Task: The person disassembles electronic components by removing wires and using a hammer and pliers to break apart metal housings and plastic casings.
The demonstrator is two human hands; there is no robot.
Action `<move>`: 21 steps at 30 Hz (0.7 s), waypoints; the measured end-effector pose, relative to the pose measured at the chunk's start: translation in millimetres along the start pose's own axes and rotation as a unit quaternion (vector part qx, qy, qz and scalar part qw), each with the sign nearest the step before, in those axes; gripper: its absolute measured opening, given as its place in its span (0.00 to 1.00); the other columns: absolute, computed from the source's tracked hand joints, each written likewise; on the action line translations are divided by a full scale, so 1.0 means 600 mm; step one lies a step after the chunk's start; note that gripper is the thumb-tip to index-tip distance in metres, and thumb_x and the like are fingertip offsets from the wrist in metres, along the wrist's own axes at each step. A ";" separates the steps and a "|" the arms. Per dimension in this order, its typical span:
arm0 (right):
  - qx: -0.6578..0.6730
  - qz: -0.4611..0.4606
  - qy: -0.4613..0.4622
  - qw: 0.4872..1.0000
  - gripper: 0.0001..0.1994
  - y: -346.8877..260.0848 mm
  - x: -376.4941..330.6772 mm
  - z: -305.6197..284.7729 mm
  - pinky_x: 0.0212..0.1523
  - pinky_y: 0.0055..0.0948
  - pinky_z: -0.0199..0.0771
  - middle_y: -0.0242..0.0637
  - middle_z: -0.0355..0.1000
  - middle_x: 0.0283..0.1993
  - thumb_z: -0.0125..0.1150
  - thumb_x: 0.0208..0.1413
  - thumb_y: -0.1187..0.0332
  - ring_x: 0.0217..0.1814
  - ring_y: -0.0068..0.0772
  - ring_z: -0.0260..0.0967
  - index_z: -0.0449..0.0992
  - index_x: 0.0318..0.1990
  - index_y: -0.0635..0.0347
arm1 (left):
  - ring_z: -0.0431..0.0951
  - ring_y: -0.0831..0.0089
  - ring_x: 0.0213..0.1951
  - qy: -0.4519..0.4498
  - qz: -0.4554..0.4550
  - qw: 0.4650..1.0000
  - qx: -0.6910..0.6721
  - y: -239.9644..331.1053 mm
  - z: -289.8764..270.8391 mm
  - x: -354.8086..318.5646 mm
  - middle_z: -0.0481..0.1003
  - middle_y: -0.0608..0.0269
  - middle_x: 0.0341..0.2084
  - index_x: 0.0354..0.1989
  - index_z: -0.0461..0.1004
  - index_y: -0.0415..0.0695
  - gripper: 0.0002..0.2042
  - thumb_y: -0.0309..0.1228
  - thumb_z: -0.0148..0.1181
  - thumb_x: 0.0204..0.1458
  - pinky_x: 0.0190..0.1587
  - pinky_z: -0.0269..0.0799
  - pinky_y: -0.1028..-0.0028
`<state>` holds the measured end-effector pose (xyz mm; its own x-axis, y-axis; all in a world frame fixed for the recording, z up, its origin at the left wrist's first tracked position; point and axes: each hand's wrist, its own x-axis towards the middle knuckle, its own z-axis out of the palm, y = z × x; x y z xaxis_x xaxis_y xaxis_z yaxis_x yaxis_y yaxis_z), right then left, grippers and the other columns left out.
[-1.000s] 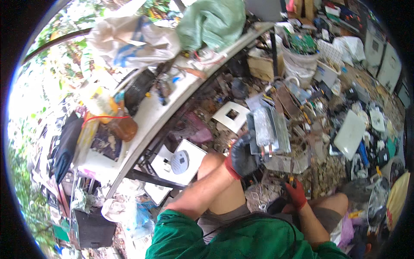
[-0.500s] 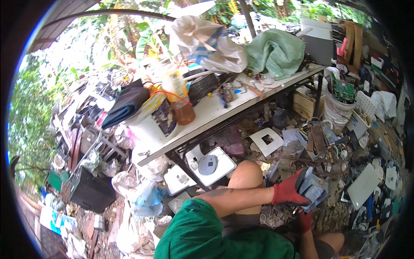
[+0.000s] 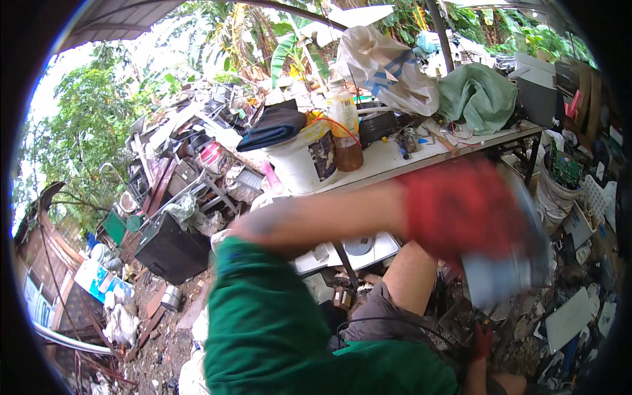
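My left hand [image 3: 461, 210], in a red glove and smeared by motion, is raised in front of the bench with the arm stretched across the view. It is closed around a pale grey-blue boxy casing [image 3: 495, 280], whose details are blurred. Low on the right, beside my knee, my right hand [image 3: 482, 340], also red-gloved, looks closed. What its fingers hold is too small to make out. A thin black cable [image 3: 395, 320] curves over my lap.
A white bench [image 3: 378, 168] carries a bottle of brown liquid [image 3: 349, 155], a bucket [image 3: 289, 168], folded dark cloth and sacks [image 3: 477, 99]. A black box [image 3: 172, 250] stands left amid scrap. At right are a bucket with circuit boards [image 3: 559, 187] and a white panel [image 3: 571, 320].
My left hand has lifted the casing up and away from my right hand, toward the bench. My right hand stays low. The view has swung left, and the black cable now shows over my lap.
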<state>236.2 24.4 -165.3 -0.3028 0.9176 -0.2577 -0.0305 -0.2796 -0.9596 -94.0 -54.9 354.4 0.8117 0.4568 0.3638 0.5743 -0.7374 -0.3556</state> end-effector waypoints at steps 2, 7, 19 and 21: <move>0.012 0.002 0.093 0.996 0.24 -0.015 -0.019 -0.008 0.49 0.32 0.68 0.39 0.72 0.46 0.60 0.56 0.59 0.49 0.33 0.69 0.67 0.56 0.66 | 0.76 0.63 0.37 -0.042 -0.215 0.971 0.092 -0.120 -0.174 -0.156 0.74 0.61 0.34 0.47 0.73 0.51 0.25 0.47 0.63 0.38 0.37 0.71 0.59; 0.087 0.040 0.078 0.992 0.28 -0.039 -0.035 0.026 0.44 0.33 0.69 0.43 0.68 0.51 0.59 0.58 0.60 0.48 0.35 0.69 0.61 0.63 0.61 | 0.77 0.65 0.38 -0.080 -0.717 0.607 0.333 -0.063 -0.623 -0.576 0.77 0.60 0.35 0.44 0.75 0.47 0.20 0.46 0.59 0.46 0.38 0.72 0.60; 0.024 0.032 0.077 0.996 0.21 0.054 0.052 -0.031 0.50 0.33 0.66 0.39 0.70 0.48 0.60 0.58 0.59 0.48 0.34 0.69 0.70 0.54 0.64 | 0.80 0.65 0.34 -0.111 -0.941 0.224 -0.229 0.227 -0.227 -0.898 0.81 0.60 0.35 0.41 0.80 0.50 0.11 0.36 0.56 0.52 0.39 0.76 0.63; 0.032 0.052 0.074 0.995 0.21 0.053 0.040 -0.032 0.47 0.32 0.67 0.38 0.71 0.45 0.60 0.58 0.60 0.44 0.32 0.69 0.70 0.53 0.64 | 0.81 0.64 0.30 -0.114 -0.947 0.183 -0.237 0.258 -0.183 -0.869 0.82 0.60 0.32 0.38 0.82 0.52 0.10 0.34 0.55 0.52 0.37 0.76 0.65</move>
<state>246.3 42.8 -203.8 -0.1638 0.9133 -0.3730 -0.0689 -0.3877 -0.9192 -439.9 -462.0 204.4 -0.7825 0.0839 -0.6169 -0.1826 0.9164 0.3562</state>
